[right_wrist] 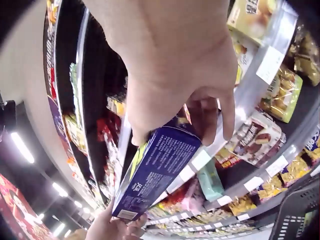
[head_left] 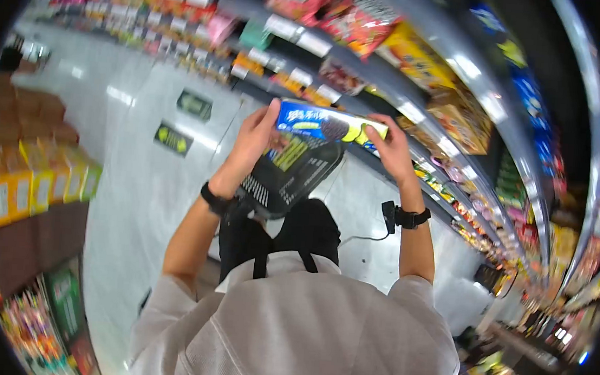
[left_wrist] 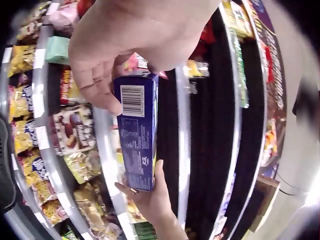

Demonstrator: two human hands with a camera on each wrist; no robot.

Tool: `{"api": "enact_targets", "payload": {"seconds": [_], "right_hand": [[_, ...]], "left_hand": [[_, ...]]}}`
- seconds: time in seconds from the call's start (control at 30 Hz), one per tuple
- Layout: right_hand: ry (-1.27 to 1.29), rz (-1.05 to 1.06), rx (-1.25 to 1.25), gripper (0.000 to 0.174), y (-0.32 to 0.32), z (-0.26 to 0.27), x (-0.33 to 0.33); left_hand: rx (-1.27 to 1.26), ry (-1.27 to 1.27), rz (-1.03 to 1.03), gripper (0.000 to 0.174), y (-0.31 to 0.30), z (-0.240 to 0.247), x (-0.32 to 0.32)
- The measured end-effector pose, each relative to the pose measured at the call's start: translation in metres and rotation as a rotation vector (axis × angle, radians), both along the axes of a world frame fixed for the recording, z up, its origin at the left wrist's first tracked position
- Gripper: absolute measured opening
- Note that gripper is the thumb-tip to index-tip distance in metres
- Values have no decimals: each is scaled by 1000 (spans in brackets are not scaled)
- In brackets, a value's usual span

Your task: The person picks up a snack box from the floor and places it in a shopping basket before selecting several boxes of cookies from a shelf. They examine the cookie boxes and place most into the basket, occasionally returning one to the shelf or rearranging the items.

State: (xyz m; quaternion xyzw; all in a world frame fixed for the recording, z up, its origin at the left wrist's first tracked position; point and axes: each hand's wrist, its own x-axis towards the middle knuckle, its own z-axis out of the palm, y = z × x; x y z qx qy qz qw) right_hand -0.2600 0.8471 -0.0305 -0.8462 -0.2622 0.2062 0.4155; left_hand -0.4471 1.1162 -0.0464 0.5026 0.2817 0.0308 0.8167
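Observation:
A long blue box with a dark cookie picture and a yellow-green patch [head_left: 309, 121] is held level between both hands in the head view. My left hand [head_left: 253, 138] grips its left end, my right hand [head_left: 391, 147] its right end. In the left wrist view the left hand [left_wrist: 135, 40] pinches one end of the box [left_wrist: 136, 130], whose barcode side shows, and the right hand [left_wrist: 155, 202] holds the far end. The right wrist view has the right hand [right_wrist: 175, 65] around the near end of the box [right_wrist: 157, 167], with the left hand [right_wrist: 112, 227] at the other.
Shelves of packaged snacks [head_left: 423, 56] run along the front and right. A black basket [head_left: 290, 176] lies beyond the knees, below the box. Yellow boxes [head_left: 29, 180] stand on brown cartons at the left. Green floor signs [head_left: 173, 139] mark the pale floor.

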Motion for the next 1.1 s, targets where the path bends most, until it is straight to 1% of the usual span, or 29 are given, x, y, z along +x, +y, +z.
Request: {"api": "enact_targets", "payload": {"seconds": [0.03, 0.07, 0.1, 0.13, 0.2, 0.23, 0.27, 0.33, 0.37, 0.4, 0.47, 0.5, 0.53, 0.63, 0.67, 0.73, 0.8, 0.83, 0.87, 0.93, 0.97, 1.0, 1.07, 1.1], "right_hand": [[-30, -29, 123, 41, -5, 23, -10], [-29, -60, 108, 40, -12, 45, -16], [-44, -92, 148, 41, -17, 67, -24], [-52, -116, 185, 41, -24, 87, -33], [-86, -199, 186, 42, -39, 124, -51], [-98, -255, 175, 43, -48, 138, -59], [-111, -269, 192, 43, -58, 149, -64], [-341, -270, 133, 43, -84, 164, -71], [-356, -285, 209, 41, -95, 168, -76], [-368, -293, 223, 41, -106, 174, -79], [-412, -274, 247, 42, -132, 189, -88], [-398, -283, 235, 42, -145, 198, -89], [-406, -270, 266, 42, -164, 200, -85], [-412, -226, 237, 39, -201, 235, -70], [-496, -181, 227, 38, -211, 247, -58], [-480, -139, 386, 39, -226, 267, -35], [-522, -103, 407, 39, -240, 290, -10], [-510, -106, 373, 38, -249, 297, 4], [-569, -83, 383, 38, -256, 304, 13], [-530, -47, 565, 38, -269, 288, 47], [-546, -72, 555, 36, -275, 281, 62], [-578, -113, 586, 38, -273, 276, 68], [-678, -205, 451, 43, -269, 267, 85], [-747, -200, 484, 45, -263, 258, 92]], "left_hand": [[21, -69, 6, 56, -8, 22, 2], [33, -129, 17, 54, -14, 38, 4], [32, -155, 10, 47, -16, 52, 6], [45, -175, -24, 47, -23, 67, 7], [149, -290, -6, 40, -35, 92, 12], [163, -345, -30, 35, -40, 100, 16], [178, -360, -46, 35, -45, 111, 18], [201, -441, -103, 33, -59, 133, 26], [203, -453, -110, 31, -67, 145, 27], [216, -466, -118, 31, -75, 150, 29], [270, -509, -204, 29, -89, 157, 30], [282, -481, -245, 28, -98, 164, 29], [268, -484, -260, 28, -113, 174, 30], [317, -497, -281, 26, -140, 193, 37], [361, -520, -266, 28, -151, 201, 44], [423, -565, -207, 33, -180, 223, 57], [381, -563, -163, 34, -201, 238, 80], [496, -613, -124, 36, -209, 244, 95], [524, -646, -97, 38, -219, 250, 107], [600, -628, -64, 39, -231, 256, 136], [616, -607, -32, 41, -236, 258, 150], [617, -610, -23, 41, -241, 260, 160], [707, -671, 93, 43, -254, 263, 179], [737, -681, 160, 45, -251, 259, 196]]}}
